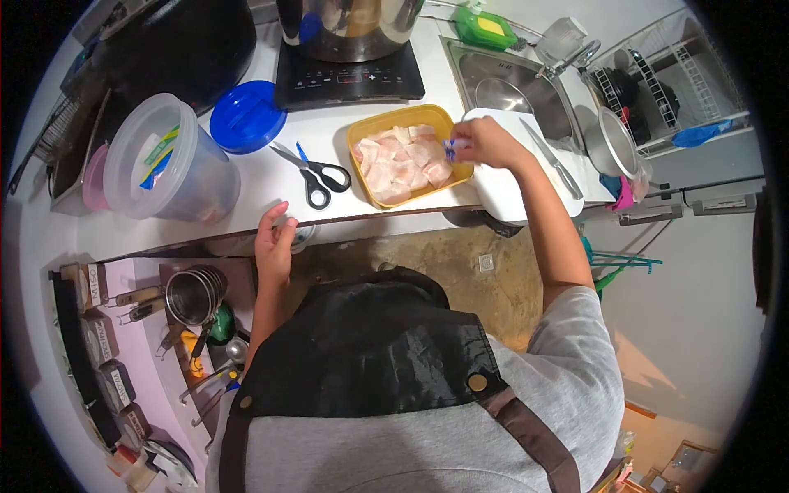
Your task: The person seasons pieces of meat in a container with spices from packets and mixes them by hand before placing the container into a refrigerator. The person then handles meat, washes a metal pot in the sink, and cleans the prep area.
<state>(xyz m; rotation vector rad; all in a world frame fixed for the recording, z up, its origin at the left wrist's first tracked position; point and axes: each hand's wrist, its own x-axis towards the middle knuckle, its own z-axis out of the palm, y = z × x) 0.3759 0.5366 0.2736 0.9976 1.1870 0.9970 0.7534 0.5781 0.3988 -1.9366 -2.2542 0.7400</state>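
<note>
A yellow rectangular container [359, 131] holding pieces of pale raw meat [400, 160] sits near the counter's front edge. Over its right side, my right hand [488, 144] is closed on a small white and blue packet [454, 149]. My left hand [275, 243] is at the counter's front edge, left of the container, with its fingers apart and nothing between them. Black-handled scissors [319, 182] lie between my left hand and the container. A white cutting board [499, 191] is under and beside my right hand, with a knife [552, 159] lying along its right side.
A large pot [351, 29] stands on an induction cooker [349, 80] behind the container. At left are a blue lid [247, 117] and a clear plastic tub [168, 164]. The sink [518, 82], a metal bowl [612, 144] and a dish rack [670, 78] are at right.
</note>
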